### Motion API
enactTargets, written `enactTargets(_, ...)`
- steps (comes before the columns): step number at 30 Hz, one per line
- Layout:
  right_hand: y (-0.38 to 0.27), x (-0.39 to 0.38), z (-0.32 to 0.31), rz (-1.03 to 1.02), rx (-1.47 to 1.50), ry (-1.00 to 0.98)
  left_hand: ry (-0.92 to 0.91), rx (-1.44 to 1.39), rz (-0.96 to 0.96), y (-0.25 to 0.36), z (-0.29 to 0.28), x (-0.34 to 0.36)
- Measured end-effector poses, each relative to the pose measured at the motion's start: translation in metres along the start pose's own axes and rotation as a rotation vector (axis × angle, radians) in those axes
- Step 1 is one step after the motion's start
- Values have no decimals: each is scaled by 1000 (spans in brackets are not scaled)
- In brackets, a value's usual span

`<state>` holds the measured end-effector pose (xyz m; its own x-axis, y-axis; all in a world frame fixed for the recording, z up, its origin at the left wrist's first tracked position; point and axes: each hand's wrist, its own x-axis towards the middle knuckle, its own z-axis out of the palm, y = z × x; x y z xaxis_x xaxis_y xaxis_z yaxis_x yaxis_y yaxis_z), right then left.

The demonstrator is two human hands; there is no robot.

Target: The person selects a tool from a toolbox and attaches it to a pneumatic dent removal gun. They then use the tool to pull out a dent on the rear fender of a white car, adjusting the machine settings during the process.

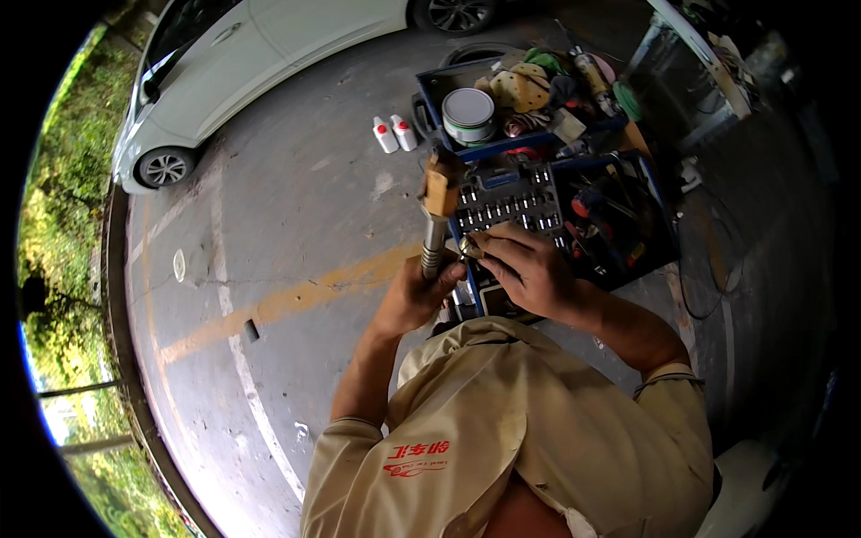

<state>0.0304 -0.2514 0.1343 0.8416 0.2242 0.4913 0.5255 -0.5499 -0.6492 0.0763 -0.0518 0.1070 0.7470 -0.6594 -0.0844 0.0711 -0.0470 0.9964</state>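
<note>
My left hand (pixel 414 294) is wrapped round an upright long tool (pixel 434 235). It has a silvery metal shaft with coil-like rings low down and a wider amber-brown block at the top; its exact kind is unclear. My right hand (pixel 531 271) pinches a small shiny brass-coloured metal piece (pixel 467 248) between thumb and fingers, close beside the tool's lower end. The fingertips of both hands nearly meet there. Just beyond my hands lies an opened socket set (pixel 508 199), with rows of silvery sockets in a dark case.
The blue-edged tool cart holds a white-lidded can (pixel 468 115), yellow perforated sanding discs (pixel 520 88) and rags. Red-and-black tools (pixel 587 206) fill its right tray. Two white bottles (pixel 385 134) stand on the floor. A white car (pixel 269 45) is parked at far left, and a cable (pixel 689 300) curves at right.
</note>
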Motion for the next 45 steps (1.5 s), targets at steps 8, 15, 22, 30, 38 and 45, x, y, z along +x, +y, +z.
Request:
enactTargets(8,4,-22,-6,137,-112,84,59,350,153,-24,17,30)
enactTargets(15,29,-54,7,518,292,13,-137,44,85,-52,39,41)
enactTargets(22,35,-67,-15,796,443,199,25,-282,-27,-133,35,37)
enactTargets(30,28,-72,-3,861,350,47,139,-164,-86,-166,35,24)
enactTargets(38,23,-51,19,558,268,-72,155,-92,51,-125,35,22)
enactTargets(45,5,-34,27,183,94,59,-79,-642,384,-80,19,20)
